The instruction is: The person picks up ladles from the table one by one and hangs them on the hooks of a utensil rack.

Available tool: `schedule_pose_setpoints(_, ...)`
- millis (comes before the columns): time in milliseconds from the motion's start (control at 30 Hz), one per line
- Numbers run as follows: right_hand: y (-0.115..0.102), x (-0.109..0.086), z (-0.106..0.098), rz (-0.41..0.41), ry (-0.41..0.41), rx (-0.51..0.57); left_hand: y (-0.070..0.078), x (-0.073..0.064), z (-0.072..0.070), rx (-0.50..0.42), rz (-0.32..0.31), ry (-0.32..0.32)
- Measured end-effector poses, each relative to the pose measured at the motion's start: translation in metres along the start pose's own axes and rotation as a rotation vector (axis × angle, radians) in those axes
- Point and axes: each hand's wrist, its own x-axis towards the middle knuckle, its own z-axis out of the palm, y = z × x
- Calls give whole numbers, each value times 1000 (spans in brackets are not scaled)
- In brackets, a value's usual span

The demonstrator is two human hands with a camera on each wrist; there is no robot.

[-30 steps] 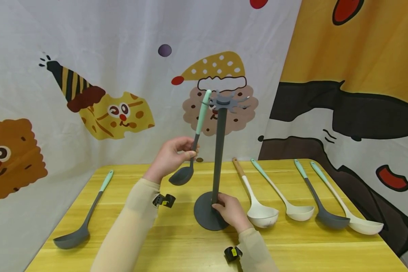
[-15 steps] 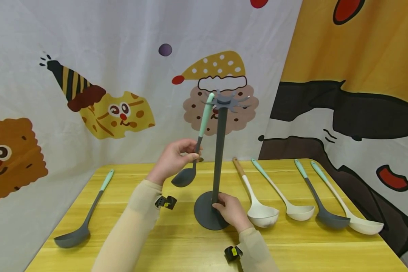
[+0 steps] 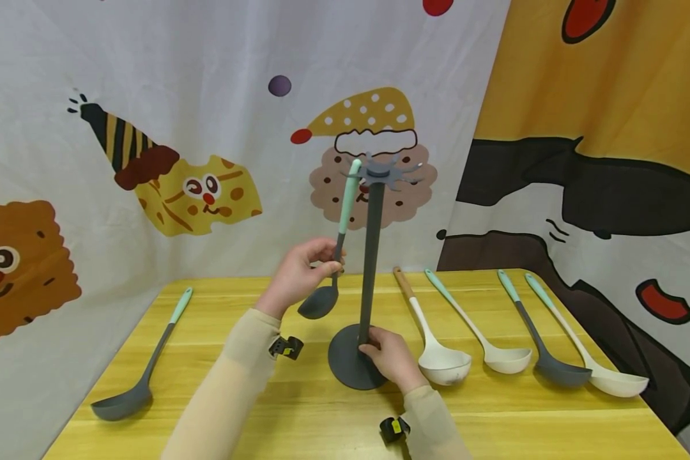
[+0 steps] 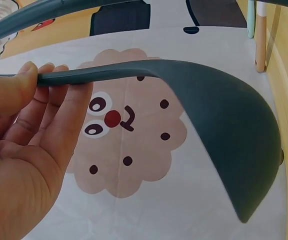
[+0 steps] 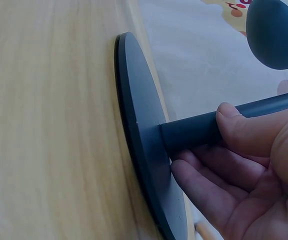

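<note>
My left hand (image 3: 303, 273) pinches the dark grey shaft of a ladle (image 3: 319, 302) between thumb and fingers. The ladle hangs bowl down in the air, left of a dark grey utensil stand (image 3: 370, 255). Its mint-green handle points up, and the handle's tip overlaps one of the hooks on the stand's star-shaped top (image 3: 378, 170). In the left wrist view the ladle's bowl (image 4: 229, 130) is large and bare. Low on the stand's post, just above the round base (image 5: 149, 130), my right hand (image 3: 392, 358) grips with thumb and fingers.
On the yellow wooden table (image 3: 287, 409), a grey ladle (image 3: 128, 401) lies at the left. To the right lie a white ladle with a brown handle (image 3: 444, 364), a white one (image 3: 507, 359), a grey one (image 3: 560, 370) and another white one (image 3: 616, 381). A printed curtain (image 3: 218, 76) hangs behind.
My left hand has moved slightly right and down with the ladle, bringing its handle tip to the stand's hooks. My right hand and the stand have stayed in place.
</note>
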Motion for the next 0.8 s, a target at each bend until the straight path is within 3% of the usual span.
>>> schedule_pose_setpoints(167,0,0,1,-10,0,-2,-4,0,4,-23,27,11)
schedule_pose_setpoints(800,2,1,2,-42,18,-31,-7,-3,16,-78,15,93)
